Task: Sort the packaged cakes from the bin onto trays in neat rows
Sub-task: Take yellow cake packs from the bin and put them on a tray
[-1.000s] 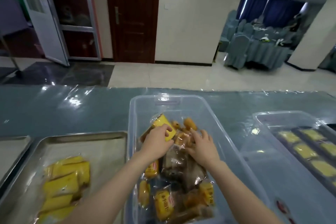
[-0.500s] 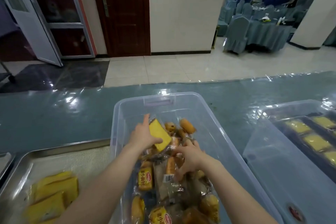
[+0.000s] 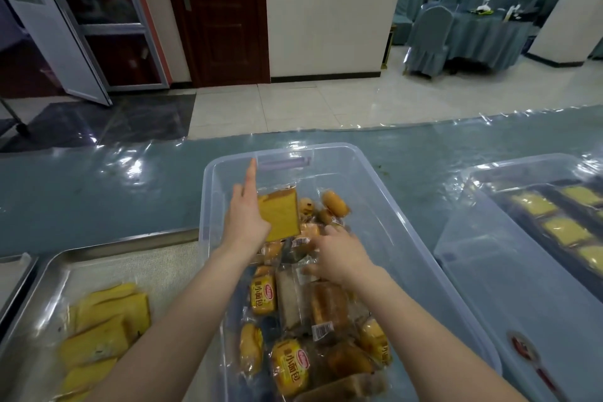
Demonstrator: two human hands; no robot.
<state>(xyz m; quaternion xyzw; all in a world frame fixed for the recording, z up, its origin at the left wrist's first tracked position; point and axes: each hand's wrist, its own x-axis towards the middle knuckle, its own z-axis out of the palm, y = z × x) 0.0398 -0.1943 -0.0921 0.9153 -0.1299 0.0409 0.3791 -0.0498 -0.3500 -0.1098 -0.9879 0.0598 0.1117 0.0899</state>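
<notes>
While I watch through the head camera, the left hand (image 3: pixel 246 225) is raised over the far left part of the clear bin (image 3: pixel 375 206). It holds a yellow cake slice (image 3: pixel 280 217) in a clear wrap. One finger sticks straight out toward the far rim. The slice stands up on its edge, above the pile and against the hand. It is flat and square, with a darker brown top edge.

The right hand (image 3: pixel 339 254) is low in the middle of the bin, palm down, on the packs. It is blurry, so I cannot tell if it grips one. The two hands are apart, with the slice between them.

The bin holds a heap of wrapped buns (image 3: pixel 288 365) and brown cakes (image 3: pixel 328 303). They lie mixed up, and some have red and yellow labels.

To the left sits a metal tray (image 3: pixel 130 241) with more yellow slices (image 3: pixel 104 326) near me, some lying over each other. To the right is another clear box (image 3: pixel 489 287) with yellow cakes (image 3: pixel 535 202) in rows.

All of this rests on a blue table (image 3: pixel 98 199) under shiny clear plastic. Far off I see a pale tiled floor (image 3: pixel 326 104) and a dark brown door (image 3: pixel 222 10). On the far right are blue covered chairs (image 3: pixel 427 39).
</notes>
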